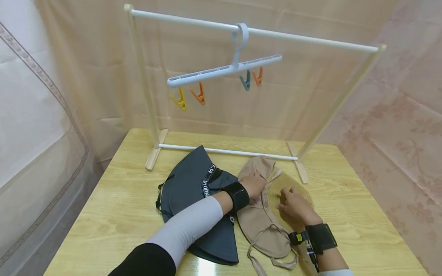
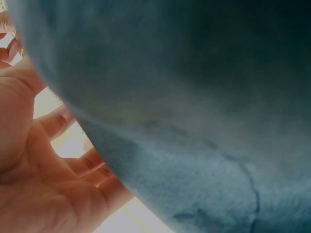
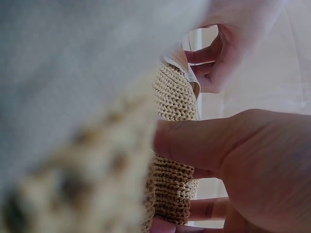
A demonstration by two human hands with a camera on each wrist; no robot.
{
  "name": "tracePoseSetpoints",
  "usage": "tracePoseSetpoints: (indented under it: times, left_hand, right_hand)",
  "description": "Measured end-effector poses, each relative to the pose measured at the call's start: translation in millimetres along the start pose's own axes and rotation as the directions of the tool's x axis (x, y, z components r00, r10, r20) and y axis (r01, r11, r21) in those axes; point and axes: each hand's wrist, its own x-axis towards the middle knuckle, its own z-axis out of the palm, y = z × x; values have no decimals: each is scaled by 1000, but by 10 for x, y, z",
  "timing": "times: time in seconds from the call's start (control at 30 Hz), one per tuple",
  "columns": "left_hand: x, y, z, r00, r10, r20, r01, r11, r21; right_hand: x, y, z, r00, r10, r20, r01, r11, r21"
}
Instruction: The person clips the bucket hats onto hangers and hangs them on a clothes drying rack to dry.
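A beige sun hat (image 1: 255,218) with a woven straw side and fabric ties lies on the table. My left hand (image 1: 253,185) is at its upper part, fingers bent at the fabric. From the right, my right hand (image 1: 295,207) pinches the woven brim (image 3: 175,97), thumb on one face and fingers behind the other. Under my left forearm lies a dark grey bucket hat (image 1: 186,180), folded flat, with a lettered band. In the left wrist view, blurred blue-grey fabric (image 2: 194,121) hides part of the left fingers.
A rack stands at the back of the wooden table (image 1: 121,199). From its top bar (image 1: 310,38) hangs a pale hanger (image 1: 221,71) with several clips, including a yellow clip (image 1: 180,100) and a teal clip (image 1: 246,81). Its lower bar (image 1: 228,152) runs just behind the hats.
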Motion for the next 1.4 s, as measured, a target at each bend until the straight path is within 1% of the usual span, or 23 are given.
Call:
tracePoseSetpoints:
  times: [0.1,0.27,0.5,0.7,0.83,0.9,1.03,1.17,1.27,1.4]
  left_hand:
    - [20,-12,-15,1000,2,9,-3,1000,6]
    - [60,-21,2,1000,5,20,-5,1000,12]
    - [88,-11,-32,1000,-3,3,3,999,36]
    - [113,-4,-66,1000,13,-5,-13,999,39]
    - [130,9,-58,1000,26,2,-26,999,39]
    - [137,14,-51,1000,22,4,-22,999,32]
    - [119,21,-68,1000,24,-2,-24,999,34]
    - [74,19,-79,1000,22,-15,-22,999,36]
    - [44,15,-51,999,26,-21,-25,999,39]
    - [4,8,-13,1000,22,-11,-21,998,51]
  right_hand:
    - [8,-6,-6,1000,-8,-16,8,1000,6]
    - [17,-11,-19,1000,-1,-9,1,1000,10]
    - [37,5,-40,1000,3,-14,-3,1000,10]
    - [39,43,-69,999,45,-19,-44,999,14]
    - [29,61,-104,998,61,-1,-60,998,31]
    - [18,67,-130,998,63,10,-63,997,53]
    - [-2,78,-207,999,34,7,-34,994,100]
    - [-45,113,-288,1000,15,-26,-12,995,97]
    - [-115,170,-335,998,34,-45,-30,996,84]
    - [-240,285,-373,994,96,-46,-92,992,84]
